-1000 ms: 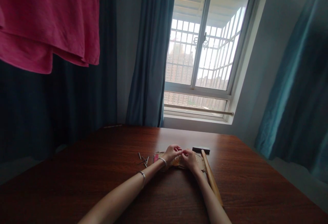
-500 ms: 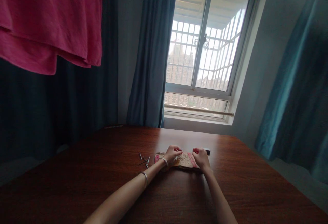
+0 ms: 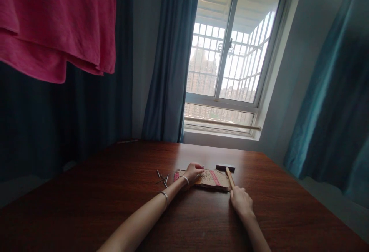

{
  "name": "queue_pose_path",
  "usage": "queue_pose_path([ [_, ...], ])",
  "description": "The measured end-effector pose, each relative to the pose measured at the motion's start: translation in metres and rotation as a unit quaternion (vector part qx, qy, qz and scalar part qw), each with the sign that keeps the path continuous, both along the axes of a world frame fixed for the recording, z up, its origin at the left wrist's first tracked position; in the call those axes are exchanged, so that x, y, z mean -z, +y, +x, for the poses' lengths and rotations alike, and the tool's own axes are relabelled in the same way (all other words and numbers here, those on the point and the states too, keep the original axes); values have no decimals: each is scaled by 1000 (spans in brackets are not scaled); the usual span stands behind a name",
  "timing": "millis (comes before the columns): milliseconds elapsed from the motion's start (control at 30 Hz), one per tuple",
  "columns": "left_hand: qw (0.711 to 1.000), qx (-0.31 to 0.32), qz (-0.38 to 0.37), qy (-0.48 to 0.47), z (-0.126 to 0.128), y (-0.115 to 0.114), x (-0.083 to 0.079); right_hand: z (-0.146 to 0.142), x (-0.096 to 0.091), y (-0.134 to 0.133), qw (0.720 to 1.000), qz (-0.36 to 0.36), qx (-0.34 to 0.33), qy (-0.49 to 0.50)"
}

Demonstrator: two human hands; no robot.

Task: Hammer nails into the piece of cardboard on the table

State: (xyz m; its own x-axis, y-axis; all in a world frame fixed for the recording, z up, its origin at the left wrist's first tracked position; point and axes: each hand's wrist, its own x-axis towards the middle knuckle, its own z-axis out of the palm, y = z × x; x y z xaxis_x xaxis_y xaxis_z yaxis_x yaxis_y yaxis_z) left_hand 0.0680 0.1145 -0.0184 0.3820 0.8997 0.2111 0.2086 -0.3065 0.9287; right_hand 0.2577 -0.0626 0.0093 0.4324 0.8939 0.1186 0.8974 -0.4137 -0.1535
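A flat tan piece [image 3: 220,181] with pink bands and dense small dark dots or holes lies on the table; it looks like cardboard or leather, I cannot tell which. Over its left half is my left hand [image 3: 195,171], fingers pinched together; whatever is between them is too small to name. My right hand [image 3: 241,200] is wrapped round the light wooden handle of a hammer [image 3: 230,178]. The hammer's dark head lies beyond the piece's far right corner. Several thin metal rods [image 3: 163,178] are scattered to the left of the piece.
A brown wooden table [image 3: 184,221] reaches to the wall under a barred window [image 3: 227,44]. Blue curtains [image 3: 161,63] hang on both sides. A pink cloth [image 3: 57,25] hangs at the upper left.
My right hand has moved from above the tan piece towards me and to the right, and has taken hold of the hammer's handle. My left hand stays almost where it was, still pinched.
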Motion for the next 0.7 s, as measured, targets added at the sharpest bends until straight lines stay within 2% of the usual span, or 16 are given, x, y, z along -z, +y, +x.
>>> queue_pose_path([
  [133, 1000, 4, -7, -1, 0, -1, -2, 7, 5, 4, 997, 51, -7, 54],
  [233, 1000, 5, -3, 3, -1, -2, -2, 11, 4, 10, 972, 133, -51, 188],
  [267, 1000, 2, -1, 7, -1, -2, -3, 10, 2, 11, 950, 163, -67, 257],
  [333, 1000, -6, -1, 19, -1, -2, -3, 7, -4, 14, 888, 194, -98, 405],
  [400, 1000, -8, -1, 28, -1, -2, -3, 2, -11, 12, 822, 183, -116, 526],
  [467, 1000, -6, 1, 29, -1, -1, -2, -5, -18, 7, 774, 157, -129, 599],
  [700, 1000, 0, 7, 22, -2, -1, 0, -25, -32, -12, 688, 134, -159, 695],
])
